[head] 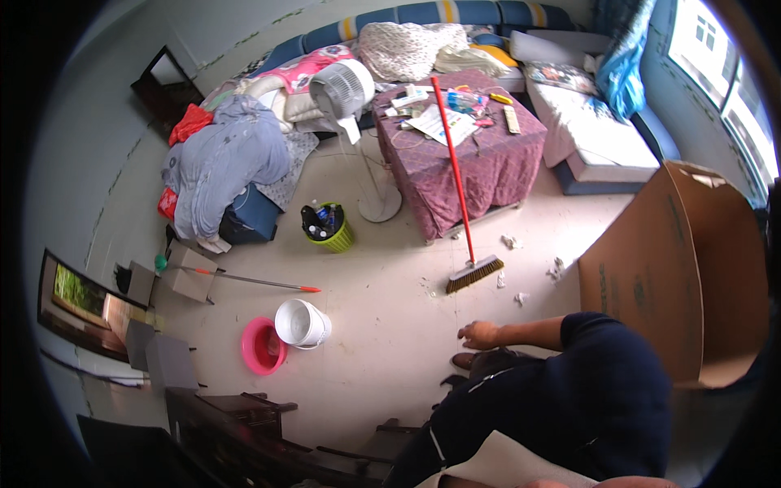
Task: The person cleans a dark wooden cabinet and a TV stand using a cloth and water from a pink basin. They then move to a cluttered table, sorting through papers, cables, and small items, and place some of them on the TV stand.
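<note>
My right hand reaches out low over the tiled floor, above a brown shoe. Its fingers are loosely bent and apart, and nothing shows in them. The arm comes from the short sleeve of a dark blue shirt. My left hand is out of view. Just beyond the right hand, a broom with a red handle leans on the table, its bristles on the floor. Crumpled paper scraps lie around the broom head. A cream piece and some blurred skin fill the bottom edge.
A tall cardboard box stands at right. A cloth-covered table bears clutter. Left are a white bucket, a pink basin, a green bin of bottles, a pedestal fan and a grey-handled tool. Dark wooden furniture stands lower left.
</note>
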